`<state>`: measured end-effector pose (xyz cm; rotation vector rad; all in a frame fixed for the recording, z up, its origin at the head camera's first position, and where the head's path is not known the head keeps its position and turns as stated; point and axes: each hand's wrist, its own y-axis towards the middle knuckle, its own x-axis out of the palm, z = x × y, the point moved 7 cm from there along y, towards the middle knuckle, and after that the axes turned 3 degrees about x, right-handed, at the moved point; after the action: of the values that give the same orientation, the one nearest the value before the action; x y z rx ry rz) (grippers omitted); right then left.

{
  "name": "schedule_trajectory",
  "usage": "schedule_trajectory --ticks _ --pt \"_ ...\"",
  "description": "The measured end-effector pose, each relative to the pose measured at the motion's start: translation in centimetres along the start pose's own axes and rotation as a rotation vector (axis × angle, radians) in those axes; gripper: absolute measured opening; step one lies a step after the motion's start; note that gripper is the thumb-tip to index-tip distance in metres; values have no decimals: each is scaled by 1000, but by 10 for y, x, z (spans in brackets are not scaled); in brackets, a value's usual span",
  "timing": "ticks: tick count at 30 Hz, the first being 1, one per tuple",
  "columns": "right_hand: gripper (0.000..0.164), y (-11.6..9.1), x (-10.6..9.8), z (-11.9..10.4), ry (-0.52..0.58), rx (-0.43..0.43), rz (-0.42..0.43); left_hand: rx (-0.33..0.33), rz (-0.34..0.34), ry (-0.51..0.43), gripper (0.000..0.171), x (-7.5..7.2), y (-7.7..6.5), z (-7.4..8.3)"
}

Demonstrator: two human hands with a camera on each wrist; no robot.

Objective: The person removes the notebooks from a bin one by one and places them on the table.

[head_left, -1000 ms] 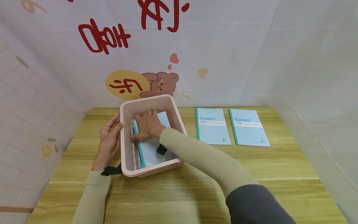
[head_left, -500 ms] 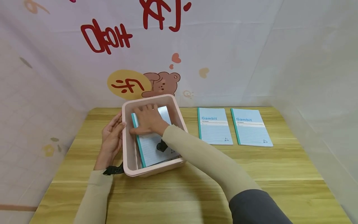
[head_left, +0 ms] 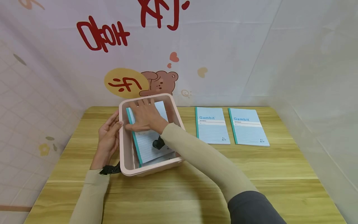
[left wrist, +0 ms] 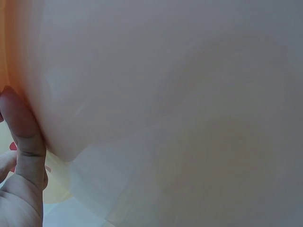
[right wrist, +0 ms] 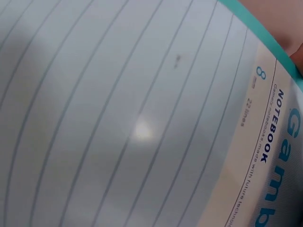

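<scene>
A pale pink plastic bin (head_left: 152, 169) stands tilted at the table's back left. My left hand (head_left: 109, 138) holds its left side, thumb at the rim; in the left wrist view a finger (left wrist: 26, 127) lies along the bin's wall. Inside the bin, my right hand (head_left: 145, 116) grips a light-blue notebook (head_left: 145, 147) with a teal spine, thumb over the spine and fingertips at the top edge. Another notebook (head_left: 159, 160) shows beneath its lower edge. Up close in the right wrist view, the gripped notebook's lined cover (right wrist: 142, 94) fills most of the frame.
Two matching Gambit notebooks (head_left: 212, 130) (head_left: 249, 132) lie side by side on the wooden table (head_left: 173, 199), right of the bin. A white printed backdrop (head_left: 223, 46) rises right behind the table.
My right hand has moved up toward the bin's far end with the notebook, uncovering the lower edge of the one below. My left hand stays at the bin's side.
</scene>
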<state>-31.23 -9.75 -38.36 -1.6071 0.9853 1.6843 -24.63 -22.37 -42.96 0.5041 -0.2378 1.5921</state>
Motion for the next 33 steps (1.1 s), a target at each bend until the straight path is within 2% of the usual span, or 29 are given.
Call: schedule_trajectory --ticks 5,11,24,33 --pt "84 0 -5 0 -11 -14 21 -5 6 4 63 0 -2 2" --pt "80 0 -17 1 38 3 58 5 7 9 63 -3 -4 6" --pt "70 -8 -64 14 76 28 148 -8 -2 -10 62 5 1 -1" --pt "72 -13 -104 18 142 19 176 -5 11 -1 61 2 1 0"
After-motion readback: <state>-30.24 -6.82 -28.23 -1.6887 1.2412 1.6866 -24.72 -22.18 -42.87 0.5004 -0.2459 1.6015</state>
